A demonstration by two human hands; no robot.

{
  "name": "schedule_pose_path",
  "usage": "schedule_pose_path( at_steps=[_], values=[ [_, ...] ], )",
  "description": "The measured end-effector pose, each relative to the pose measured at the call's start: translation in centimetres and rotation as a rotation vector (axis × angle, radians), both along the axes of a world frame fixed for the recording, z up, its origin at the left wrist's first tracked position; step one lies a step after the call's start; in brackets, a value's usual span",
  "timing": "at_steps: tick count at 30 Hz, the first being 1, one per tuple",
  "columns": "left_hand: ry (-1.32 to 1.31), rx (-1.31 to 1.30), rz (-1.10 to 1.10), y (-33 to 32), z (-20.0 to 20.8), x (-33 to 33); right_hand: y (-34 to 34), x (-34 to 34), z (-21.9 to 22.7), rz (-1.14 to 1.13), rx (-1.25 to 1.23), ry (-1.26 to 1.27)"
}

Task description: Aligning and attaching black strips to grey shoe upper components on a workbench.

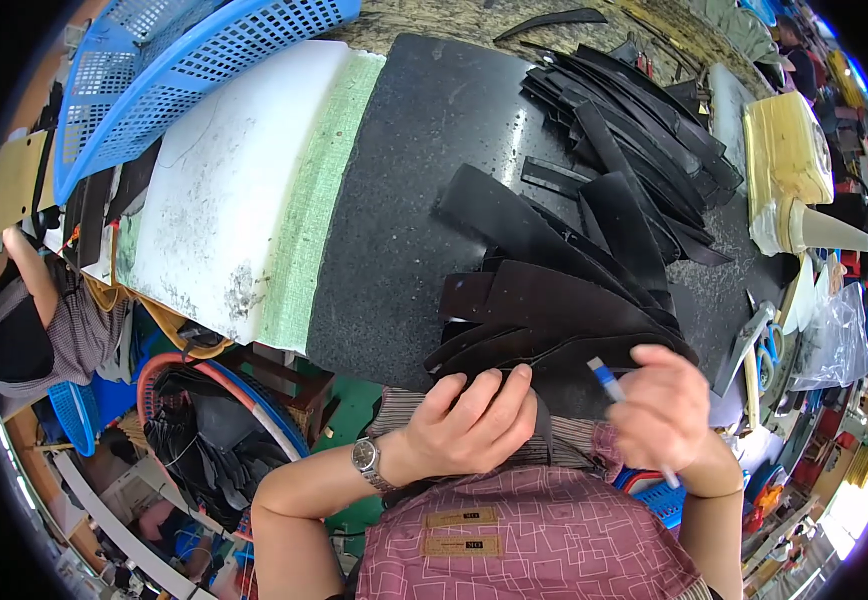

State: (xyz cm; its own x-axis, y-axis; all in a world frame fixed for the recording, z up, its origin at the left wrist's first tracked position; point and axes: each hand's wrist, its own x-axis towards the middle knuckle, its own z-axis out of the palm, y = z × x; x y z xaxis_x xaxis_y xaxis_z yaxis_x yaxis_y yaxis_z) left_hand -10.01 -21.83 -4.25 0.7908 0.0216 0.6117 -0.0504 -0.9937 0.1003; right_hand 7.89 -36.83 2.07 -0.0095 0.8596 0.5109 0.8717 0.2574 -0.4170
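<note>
In the head view, your left hand [479, 425] rests at the near edge of the close heap of dark strips [554, 305]. Its fingers are bent and lie side by side, tips against the lowest strip; you may be steadying it, though whether thumb and fingers pinch it I cannot tell. Your right hand [662, 415], slightly blurred, hovers by the heap's right end, fingers curled around a white pen-like tool [609, 382] with a blue band. The tool slants across the palm, banded end pointing up and left, the other emerging below; that grip probably keeps it ready without putting it down.

The close heap lies fanned on the black slab [384, 230] right in front of you, likely so single strips come easily to your fingers. A second pile of black strips [644, 130] sits farther off, perhaps to leave you room. Scissors [769, 345] lie on your right, seemingly within reach, and a blue basket [194, 70] stands at the far left, beyond the white board [219, 190]
</note>
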Motion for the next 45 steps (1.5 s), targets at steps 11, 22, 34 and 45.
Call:
schedule_pose_path(
  at_steps=[11,22,34,45],
  values=[
    [0.069,-0.130,0.030,0.1,1.7,1.6,-0.7,-0.1,1.3,-0.345,-0.146,-0.576],
    [0.131,-0.243,-0.048,-0.2,3.7,5.3,0.3,-0.4,2.4,-0.514,-0.432,-0.415],
    [0.008,-1.326,-0.742,7.4,3.6,2.7,-1.1,0.4,-0.7,-0.224,-0.155,0.110],
    [0.186,-1.619,-0.064,13.7,4.8,-0.8,0.2,-1.4,-0.9,-0.369,-0.131,-0.122]
  ],
)
